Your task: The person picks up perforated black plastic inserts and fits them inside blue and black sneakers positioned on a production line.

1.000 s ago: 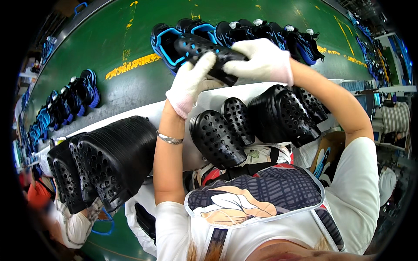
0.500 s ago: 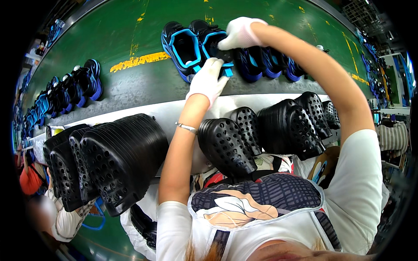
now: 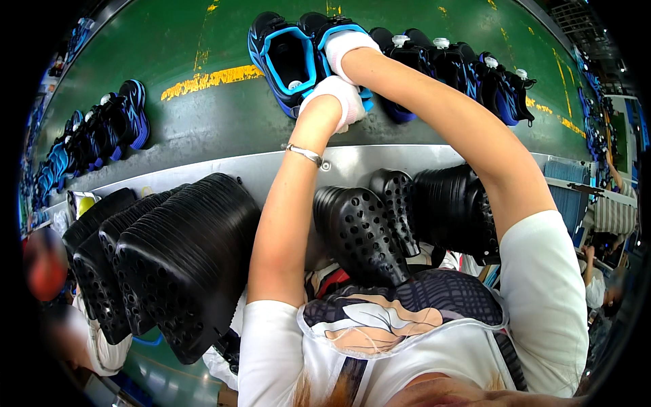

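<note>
A pair of black sneakers with bright blue collars stands on the green work surface ahead of me. My left hand (image 3: 336, 103), in a white glove, grips the heel of the right-hand sneaker (image 3: 317, 24). My right hand (image 3: 348, 51), also gloved, reaches into that sneaker's opening, its fingers hidden inside. Beside it, the left-hand sneaker (image 3: 290, 57) stands open with a small white piece at its heel. Whatever my right hand may hold inside cannot be seen.
Nested stacks of black perforated plastic shoe inserts (image 3: 196, 251) stand at the left, with more inserts (image 3: 363, 234) at the right, below my forearms. Rows of sneakers line the surface at left (image 3: 132, 119) and right (image 3: 454, 71). A person (image 3: 102, 342) is at the lower left.
My right hand has moved from above the right-hand sneaker down into its opening. My left hand stays at its heel, turned further over it. The view has shifted slightly.
</note>
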### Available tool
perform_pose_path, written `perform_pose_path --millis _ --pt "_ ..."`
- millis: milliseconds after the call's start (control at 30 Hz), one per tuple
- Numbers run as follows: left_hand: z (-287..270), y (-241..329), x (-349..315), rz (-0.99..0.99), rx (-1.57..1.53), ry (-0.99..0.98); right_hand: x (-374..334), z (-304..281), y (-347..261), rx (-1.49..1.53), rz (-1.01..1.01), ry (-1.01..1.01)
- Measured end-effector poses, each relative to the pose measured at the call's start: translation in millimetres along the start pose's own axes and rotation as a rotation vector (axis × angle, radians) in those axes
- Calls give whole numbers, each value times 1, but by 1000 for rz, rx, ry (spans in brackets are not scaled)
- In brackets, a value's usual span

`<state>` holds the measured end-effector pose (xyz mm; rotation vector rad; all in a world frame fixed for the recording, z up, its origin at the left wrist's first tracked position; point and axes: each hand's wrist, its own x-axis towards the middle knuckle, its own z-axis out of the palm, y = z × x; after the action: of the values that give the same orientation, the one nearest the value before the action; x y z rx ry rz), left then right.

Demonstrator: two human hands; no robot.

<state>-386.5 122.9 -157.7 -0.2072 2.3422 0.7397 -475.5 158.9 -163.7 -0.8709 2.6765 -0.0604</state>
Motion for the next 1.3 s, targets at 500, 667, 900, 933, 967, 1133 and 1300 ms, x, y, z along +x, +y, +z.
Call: perform_pose_path --millis 500,667,900,933,967,1133,1300 --pt "17 -38 15 126 -140 407 -135 -88 51 5 -430 70" --pt "12 -35 -6 86 154 651 -253 -114 106 71 -467 132" --pt "18 41 -35 236 394 746 -355 -98 140 97 -460 127" --pt "19 47 -30 230 423 682 -359 -96 143 68 -455 130" --pt "22 53 -25 224 446 613 -363 -95 146 62 -442 136" --pt "23 32 19 466 156 398 -368 -74 154 67 -386 195" --pt "10 47 16 398 10 380 -366 -70 162 46 -438 191"
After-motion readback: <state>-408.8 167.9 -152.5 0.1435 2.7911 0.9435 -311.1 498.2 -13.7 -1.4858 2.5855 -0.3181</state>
